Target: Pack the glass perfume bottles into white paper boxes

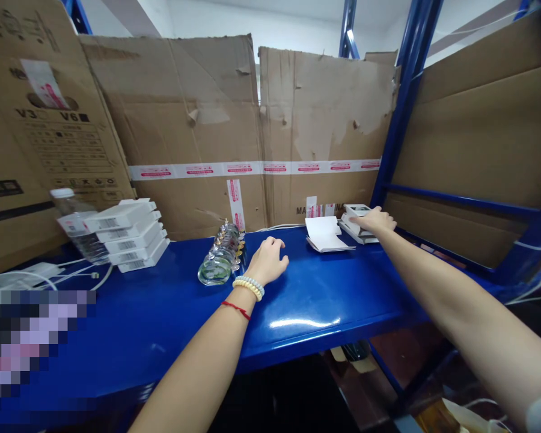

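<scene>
A small stack of white boxes (363, 236) sits right of centre in the frame, toward the back of a glossy blue counter (324, 288). The person's right hand (379, 221) reaches in from the lower right and rests on this stack, thumb laid across it; whether its grip is closed on a box I cannot tell. Just left of the stack lies a white folded card (325, 236), its upper flap standing up. Nearer the centre, the left hand (267, 261) hovers or rests over the counter, which of the two is unclear, its grip loose and empty, fingers gently curved. A pair of coiled bands (249, 287), one pale yellow and one greyish, circles that wrist, with a red cord (237, 309) farther down the forearm. Beside this hand, to the left, runs a row of clear glassy objects (220, 258) with small golden bits along the edge; what they are is hard to make out. Left of the frame's middle stands a taller pile of white boxes (133, 234), next to a clear bottle with a white cap (64, 193) and some white cables (101, 278). Large brown cardboard sheets (198, 120) form a wall behind, crossed by red-and-white tape (201, 170).
</scene>
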Demonstrator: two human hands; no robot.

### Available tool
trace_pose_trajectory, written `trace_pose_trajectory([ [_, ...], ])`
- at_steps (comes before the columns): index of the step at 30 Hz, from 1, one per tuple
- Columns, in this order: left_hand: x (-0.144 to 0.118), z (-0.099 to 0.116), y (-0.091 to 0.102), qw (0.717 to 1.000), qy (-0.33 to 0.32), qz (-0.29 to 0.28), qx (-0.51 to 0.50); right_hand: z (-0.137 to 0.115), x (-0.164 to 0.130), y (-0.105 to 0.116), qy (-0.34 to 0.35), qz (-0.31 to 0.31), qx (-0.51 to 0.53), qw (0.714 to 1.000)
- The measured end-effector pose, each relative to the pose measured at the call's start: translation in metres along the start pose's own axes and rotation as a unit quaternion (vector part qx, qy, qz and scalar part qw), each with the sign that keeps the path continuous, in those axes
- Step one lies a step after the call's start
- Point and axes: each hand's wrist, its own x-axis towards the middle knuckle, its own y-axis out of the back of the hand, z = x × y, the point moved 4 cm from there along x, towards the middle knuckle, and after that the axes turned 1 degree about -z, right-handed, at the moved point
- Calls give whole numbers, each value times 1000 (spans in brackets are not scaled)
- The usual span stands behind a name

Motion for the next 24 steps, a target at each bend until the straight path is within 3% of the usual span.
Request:
trace_pose_trajectory([
  [3, 0, -1, 0, 1000, 8, 1, -4, 3, -4, 3, 7, 11, -7, 1000],
  [6, 0, -2, 0, 1000, 14, 7, -18, -1, -16, 16, 38, 67, 8, 997],
  [11, 8, -7, 0, 987, 67, 59, -135, -39, -66, 34, 148, 120, 137, 972],
  [13, 10, -12, -2, 958, 122, 70, -250, -63, -98, 33, 216, 101, 211, 948],
  [15, 11, -15, -5, 907, 160, 66, -383, -85, -133, 29, 290, 83, 275, 913],
  [19, 12, -9, -7, 796, 152, 57, -583, -112, -194, 12, 417, 15, 318, 851],
  [22, 14, -5, -7, 745, 147, 88, -644, -112, -211, 1, 476, -34, 308, 823],
  [24, 17, -7, -8, 727, 157, 122, -657, -106, -206, -3, 502, -71, 314, 803],
])
